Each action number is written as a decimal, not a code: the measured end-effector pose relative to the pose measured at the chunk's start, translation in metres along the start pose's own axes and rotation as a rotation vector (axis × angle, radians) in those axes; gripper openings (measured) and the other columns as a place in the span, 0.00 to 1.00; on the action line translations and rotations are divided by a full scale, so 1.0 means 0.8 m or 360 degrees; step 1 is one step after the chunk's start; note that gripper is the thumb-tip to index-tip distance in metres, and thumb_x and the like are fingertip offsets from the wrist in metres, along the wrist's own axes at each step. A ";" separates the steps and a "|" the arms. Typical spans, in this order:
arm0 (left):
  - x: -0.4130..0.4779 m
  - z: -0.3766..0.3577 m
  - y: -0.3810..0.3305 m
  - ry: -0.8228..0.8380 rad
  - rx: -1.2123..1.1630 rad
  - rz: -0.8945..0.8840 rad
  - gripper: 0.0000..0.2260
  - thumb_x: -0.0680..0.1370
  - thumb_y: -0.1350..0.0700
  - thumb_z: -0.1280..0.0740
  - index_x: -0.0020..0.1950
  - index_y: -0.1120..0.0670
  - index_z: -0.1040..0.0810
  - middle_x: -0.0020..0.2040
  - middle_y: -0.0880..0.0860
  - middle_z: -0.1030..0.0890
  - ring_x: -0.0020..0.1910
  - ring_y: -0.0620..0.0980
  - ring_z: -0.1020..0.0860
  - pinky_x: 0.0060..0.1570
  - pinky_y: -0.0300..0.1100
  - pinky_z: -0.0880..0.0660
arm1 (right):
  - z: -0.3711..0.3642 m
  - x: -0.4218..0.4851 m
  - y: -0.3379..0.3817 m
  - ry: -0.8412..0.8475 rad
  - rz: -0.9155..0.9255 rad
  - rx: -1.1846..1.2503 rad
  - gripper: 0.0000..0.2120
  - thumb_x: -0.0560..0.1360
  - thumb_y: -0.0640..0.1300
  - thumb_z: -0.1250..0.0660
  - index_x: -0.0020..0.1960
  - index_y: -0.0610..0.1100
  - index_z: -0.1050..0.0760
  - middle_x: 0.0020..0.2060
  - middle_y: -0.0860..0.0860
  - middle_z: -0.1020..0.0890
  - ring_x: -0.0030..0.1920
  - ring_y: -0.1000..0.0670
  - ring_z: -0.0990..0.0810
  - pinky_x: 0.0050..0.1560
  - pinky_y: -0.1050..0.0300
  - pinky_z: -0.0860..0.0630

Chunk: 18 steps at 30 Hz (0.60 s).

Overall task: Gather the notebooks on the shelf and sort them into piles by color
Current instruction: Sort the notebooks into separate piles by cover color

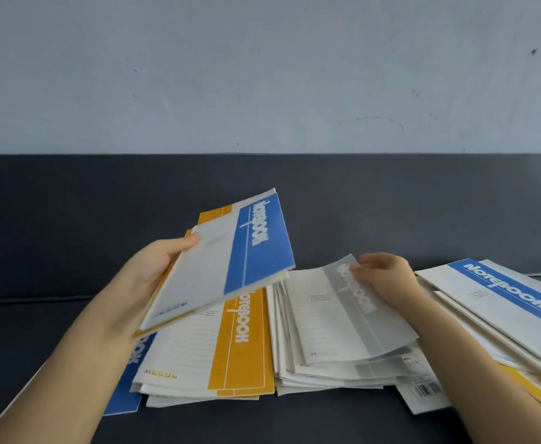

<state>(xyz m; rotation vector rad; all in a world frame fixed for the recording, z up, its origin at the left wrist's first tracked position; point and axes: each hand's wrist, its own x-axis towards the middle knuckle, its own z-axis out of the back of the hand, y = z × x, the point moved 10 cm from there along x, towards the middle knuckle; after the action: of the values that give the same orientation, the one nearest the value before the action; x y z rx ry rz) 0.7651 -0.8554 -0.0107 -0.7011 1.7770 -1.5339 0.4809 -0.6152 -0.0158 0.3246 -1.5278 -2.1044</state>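
Roughly midway: my left hand [147, 267] grips a blue-banded paper notebook [256, 248], my right hand [387, 274] pinches the top of the grey-banded notebook pile [336, 322], and a mixed blue-and-yellow stack [240, 341] waits just left of it.

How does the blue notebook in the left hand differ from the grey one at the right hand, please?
The blue notebook has a blue band, the grey notebook a grey one. The left hand holds the blue notebook tilted in the air; the grey notebook lies on a pile. Both read Notebook.
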 end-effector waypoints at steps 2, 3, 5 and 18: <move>-0.014 -0.022 0.004 0.0035 -0.0025 0.0093 0.21 0.77 0.46 0.33 0.65 0.59 0.23 0.62 0.61 0.20 0.60 0.61 0.21 0.57 0.56 0.23 | 0.008 -0.002 0.012 -0.0157 0.0154 -0.0003 0.17 0.73 0.45 0.27 0.60 0.42 0.22 0.54 0.47 0.18 0.52 0.48 0.19 0.55 0.53 0.23; -0.020 -0.033 0.010 0.0075 -0.0045 0.0138 0.18 0.78 0.48 0.34 0.61 0.59 0.21 0.57 0.61 0.17 0.54 0.60 0.18 0.49 0.53 0.19 | 0.013 -0.006 0.023 -0.0211 0.0224 0.0022 0.17 0.73 0.47 0.28 0.60 0.43 0.22 0.55 0.48 0.18 0.55 0.48 0.20 0.57 0.51 0.24; -0.030 -0.053 0.013 0.0150 -0.0114 0.0139 0.13 0.79 0.51 0.35 0.55 0.59 0.19 0.49 0.60 0.15 0.43 0.59 0.15 0.37 0.49 0.18 | 0.001 -0.019 0.042 -0.0062 0.0255 0.0262 0.15 0.74 0.50 0.30 0.58 0.45 0.21 0.54 0.49 0.17 0.55 0.49 0.19 0.54 0.53 0.23; -0.046 -0.052 -0.041 0.0111 0.0222 -0.0508 0.10 0.80 0.57 0.35 0.60 0.52 0.21 0.52 0.53 0.15 0.52 0.53 0.17 0.49 0.45 0.21 | -0.102 -0.059 0.080 0.0762 0.0160 0.0829 0.12 0.78 0.37 0.36 0.60 0.43 0.25 0.51 0.46 0.15 0.48 0.43 0.15 0.43 0.47 0.18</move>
<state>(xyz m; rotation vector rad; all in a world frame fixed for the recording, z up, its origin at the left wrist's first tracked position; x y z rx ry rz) 0.7546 -0.8063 0.0300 -0.9042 1.6457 -1.8937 0.5760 -0.6713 0.0117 0.8474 -1.7129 -1.3847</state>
